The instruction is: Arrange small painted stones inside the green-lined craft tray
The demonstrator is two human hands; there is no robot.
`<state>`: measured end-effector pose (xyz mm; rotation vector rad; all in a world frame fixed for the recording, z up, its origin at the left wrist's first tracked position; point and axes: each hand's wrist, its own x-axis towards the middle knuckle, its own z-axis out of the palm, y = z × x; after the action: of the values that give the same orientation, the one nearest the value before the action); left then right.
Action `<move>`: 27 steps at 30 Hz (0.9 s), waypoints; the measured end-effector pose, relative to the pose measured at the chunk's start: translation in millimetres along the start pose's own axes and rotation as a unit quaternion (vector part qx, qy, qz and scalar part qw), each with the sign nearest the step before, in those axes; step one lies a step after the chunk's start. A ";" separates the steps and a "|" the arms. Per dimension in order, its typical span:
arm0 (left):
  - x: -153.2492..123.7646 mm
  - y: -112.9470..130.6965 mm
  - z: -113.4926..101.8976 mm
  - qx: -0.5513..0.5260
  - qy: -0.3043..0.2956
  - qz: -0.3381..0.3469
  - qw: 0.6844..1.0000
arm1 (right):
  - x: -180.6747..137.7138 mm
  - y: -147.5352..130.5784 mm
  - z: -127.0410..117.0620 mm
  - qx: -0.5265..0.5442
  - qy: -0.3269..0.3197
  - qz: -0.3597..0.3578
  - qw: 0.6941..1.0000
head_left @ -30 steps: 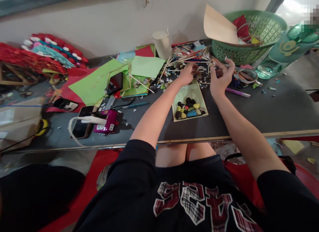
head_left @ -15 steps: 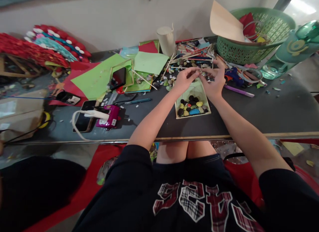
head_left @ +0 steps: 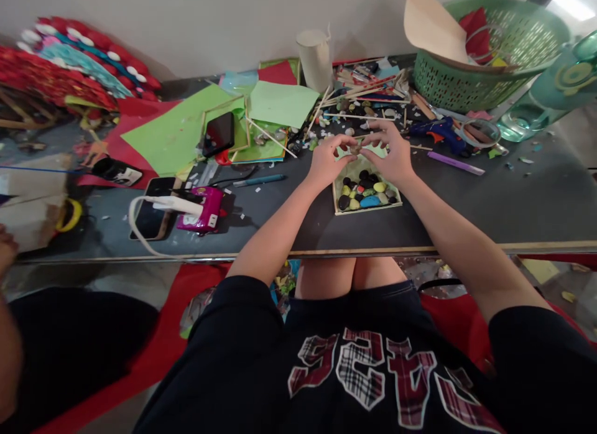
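My left hand (head_left: 328,161) and my right hand (head_left: 393,153) meet over the far side of a shallow square frame. Between their fingertips is a small brownish pebble (head_left: 356,148), partly covered by the fingers. Thumb and fingers of my left hand pinch it; my right thumb and a finger close on it from the other side, with the other right fingers raised. The pale-rimmed frame (head_left: 368,209) lies flat near the table edge. Black, yellow and green pebbles fill its near part, along with a blue pebble (head_left: 370,201).
Sticks and loose pebbles litter the back, near a white cup (head_left: 314,61). A green basket (head_left: 448,83), bottle (head_left: 522,120), glue gun (head_left: 441,134) and purple stick (head_left: 456,163) are right. Phones, a purple power adapter (head_left: 208,207) and coloured paper (head_left: 172,132) lie left, beside another person's arm (head_left: 9,353).
Both hands have come nearer and slightly left, from the frame's far edge to over its far part. The pebble now shows between the fingertips. The view has tilted a little downward.
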<state>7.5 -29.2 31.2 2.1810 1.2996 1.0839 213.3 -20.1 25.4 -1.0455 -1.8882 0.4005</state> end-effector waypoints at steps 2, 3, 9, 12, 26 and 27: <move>1.4 -2.4 1.2 -0.026 0.006 -0.005 1.000 | 0.0 0.3 -0.4 0.002 0.006 0.003 1.000; 2.3 -3.4 0.8 -0.036 0.006 -0.009 0.999 | 0.0 0.8 -0.7 0.004 0.009 0.005 1.000; 3.0 -4.3 -16.1 -0.096 -0.142 -0.024 0.985 | -0.6 4.5 -1.9 0.003 0.001 0.014 1.000; 2.0 -2.6 -25.5 -0.111 -0.207 -0.024 0.972 | 0.0 9.1 -2.5 -0.014 0.011 0.016 1.000; 3.1 -2.9 -29.0 -0.076 -0.268 0.021 0.960 | 0.4 15.5 -3.6 -0.029 0.030 0.004 0.999; 2.8 -1.9 -29.8 -0.081 -0.271 0.016 0.959 | 0.4 14.7 -3.9 -0.028 0.025 0.007 0.999</move>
<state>-15.8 -27.7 50.0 2.1640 0.8963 0.5146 223.9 -11.7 18.4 -1.0965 -1.8580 0.3268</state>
